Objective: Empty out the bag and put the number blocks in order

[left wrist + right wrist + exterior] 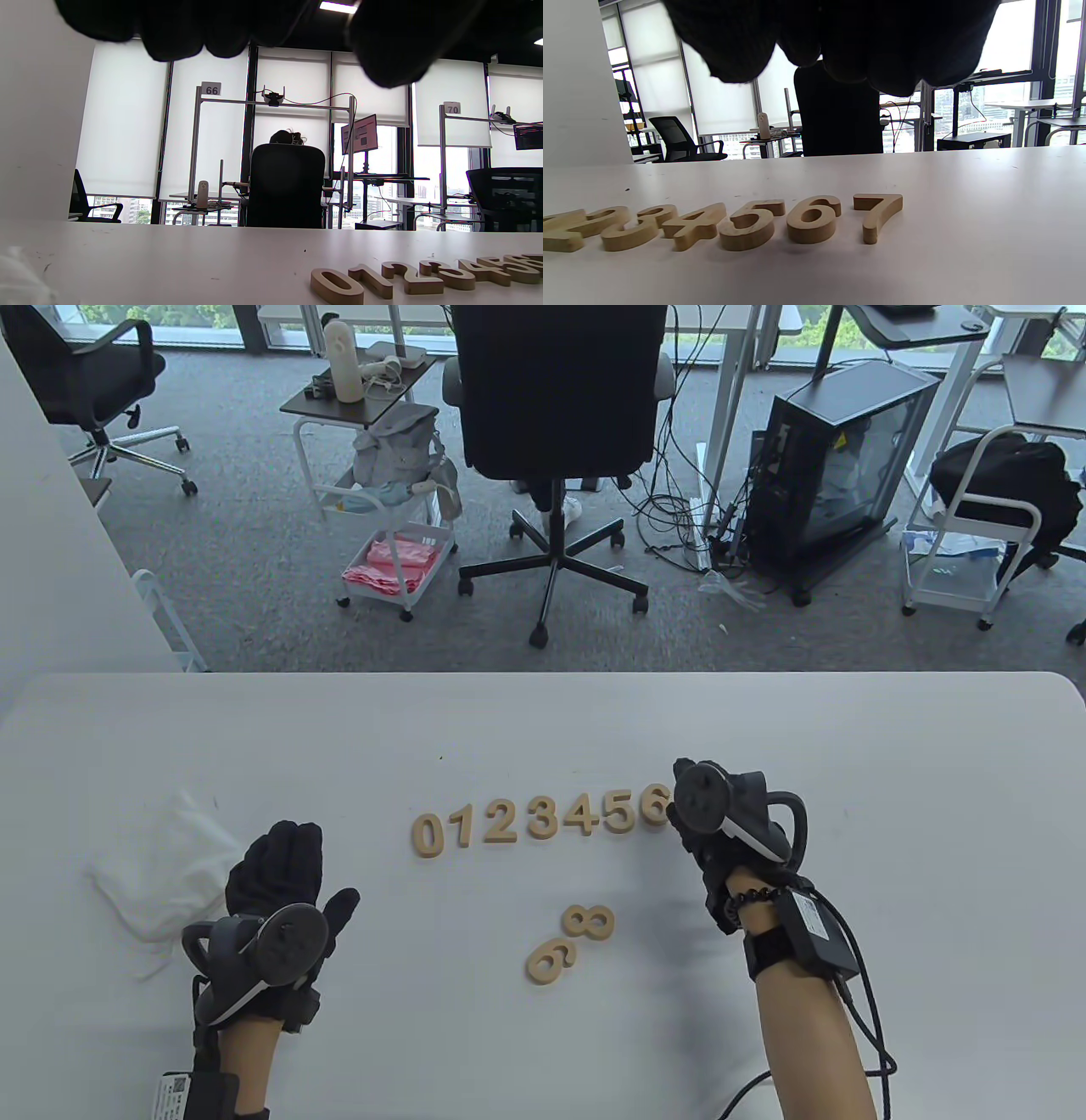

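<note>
Nearest the cam, both forearms come in from the bottom edge. Left hand [284,891] lies flat on the table [891,780], palm down, fingers together and straight, holding nothing, just beside the crumpled white bag [165,869], which looks empty.

Between the hands, nearer than the row, two loose blocks: the 9 [551,960] and the 8 [590,922], touching or nearly so. Both lie skewed; their long axes run diagonally, tilted toward the right, not upright like the row's digits.

Farther out, the row 0–6 [534,819] runs left to right, digits upright as the person reads them, long axis of the row parallel to the table's far edge. Right hand [708,836] sits at the row's right end and hides the spot past the 6. Right wrist view shows the 7 [878,214] lying there flat, clear of the fingers [840,38], so that hand seems to hold nothing; spread or curled, can't tell.

Judgement: bag done, 7 placed, approx. 8 of 10 in order. Next: pick up the 8, turn it upright, set it right of the 7, then the 9.
</note>
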`<action>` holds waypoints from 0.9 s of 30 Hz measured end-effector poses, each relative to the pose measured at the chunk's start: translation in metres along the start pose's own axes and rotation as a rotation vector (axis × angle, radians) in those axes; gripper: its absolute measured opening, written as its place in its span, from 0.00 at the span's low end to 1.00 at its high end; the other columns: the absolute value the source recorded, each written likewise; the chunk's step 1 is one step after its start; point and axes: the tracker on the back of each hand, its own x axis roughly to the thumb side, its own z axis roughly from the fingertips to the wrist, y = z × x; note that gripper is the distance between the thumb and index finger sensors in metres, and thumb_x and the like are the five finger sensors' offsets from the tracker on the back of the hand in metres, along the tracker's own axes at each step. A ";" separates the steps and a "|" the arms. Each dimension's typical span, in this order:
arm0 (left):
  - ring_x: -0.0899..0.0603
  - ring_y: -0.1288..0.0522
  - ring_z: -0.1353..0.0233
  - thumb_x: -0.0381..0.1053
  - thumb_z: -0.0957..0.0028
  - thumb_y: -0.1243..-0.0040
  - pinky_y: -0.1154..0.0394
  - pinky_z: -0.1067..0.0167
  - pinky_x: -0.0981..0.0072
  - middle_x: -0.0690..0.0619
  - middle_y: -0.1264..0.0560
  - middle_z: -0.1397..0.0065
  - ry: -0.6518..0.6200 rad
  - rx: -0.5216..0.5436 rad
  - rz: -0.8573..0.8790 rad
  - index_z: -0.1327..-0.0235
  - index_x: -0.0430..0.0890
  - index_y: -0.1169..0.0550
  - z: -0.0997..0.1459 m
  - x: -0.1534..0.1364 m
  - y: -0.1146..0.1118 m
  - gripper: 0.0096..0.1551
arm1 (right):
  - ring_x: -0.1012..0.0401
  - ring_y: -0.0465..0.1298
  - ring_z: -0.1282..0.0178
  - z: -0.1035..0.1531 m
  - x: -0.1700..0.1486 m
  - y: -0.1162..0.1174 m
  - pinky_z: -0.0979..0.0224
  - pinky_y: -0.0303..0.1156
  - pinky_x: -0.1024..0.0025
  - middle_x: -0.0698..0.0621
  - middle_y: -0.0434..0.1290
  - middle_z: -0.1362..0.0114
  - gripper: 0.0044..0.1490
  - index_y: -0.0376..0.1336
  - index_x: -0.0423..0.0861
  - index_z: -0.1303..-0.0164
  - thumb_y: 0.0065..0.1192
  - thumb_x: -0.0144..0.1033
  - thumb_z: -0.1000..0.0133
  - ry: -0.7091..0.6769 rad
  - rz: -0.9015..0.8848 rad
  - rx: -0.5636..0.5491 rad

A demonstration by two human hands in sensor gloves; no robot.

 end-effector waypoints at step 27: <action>0.20 0.34 0.24 0.61 0.48 0.37 0.36 0.32 0.23 0.28 0.41 0.19 -0.026 -0.003 -0.008 0.20 0.34 0.38 0.001 0.008 -0.003 0.51 | 0.34 0.68 0.23 0.067 0.089 0.079 0.24 0.68 0.36 0.39 0.60 0.16 0.38 0.58 0.50 0.22 0.67 0.38 0.44 -0.214 0.055 0.216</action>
